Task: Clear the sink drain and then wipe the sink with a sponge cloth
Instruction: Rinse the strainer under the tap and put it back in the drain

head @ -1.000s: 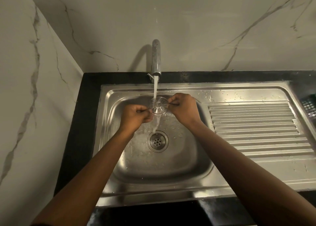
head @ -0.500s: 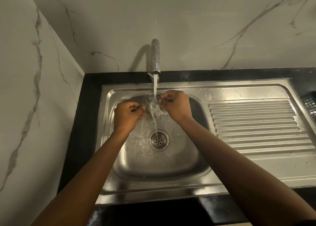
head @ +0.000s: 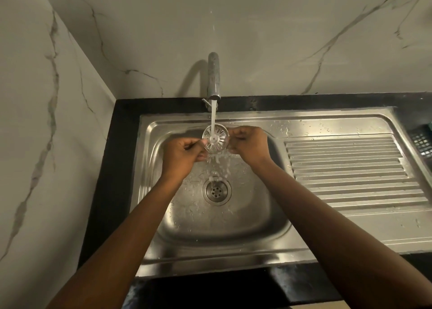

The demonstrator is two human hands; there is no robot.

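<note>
Two hands: raised over the rear half of the sink (head: 233, 227), one at each side of the strainer (head: 215, 137), forearms reaching in across the near edge.
Left hand (head: 181, 155): fingers curled, thumb and fingertips pinching the strainer's left rim; back of the hand toward the camera.
Right hand (head: 249, 145): fingers curled under, gripping the strainer's right rim; exact contact hidden behind the knuckles.
Strainer: small, round, shiny, with radial slots round a central hub; held in the air between both hands, face tilted toward the camera, directly under the spout of the tap (head: 214, 79), above and behind the drain (head: 217, 190).
Water (head: 213, 114): thin stream from the spout, strikes the strainer's hub, scatters below it into the basin.
Tap: chrome, curved, stands at the middle of the sink's rear edge; running.
Drain: round metal fitting with small holes, centre of the basin floor, uncovered and wet.
Sink: stainless steel, set into the countertop (head: 109, 180); basin at the left, beaded with droplets.
Drainboard (head: 350, 168): ribbed, fills the sink's right half; droplets along its rear edge.
Countertop: black, borders the sink at the left, rear and near edges.
Basket (head: 420, 142): dark mesh, at the countertop's right edge, only partly in view.
Walls (head: 257, 40): pale marble with grey veins, meet at the countertop's rear left corner.
</note>
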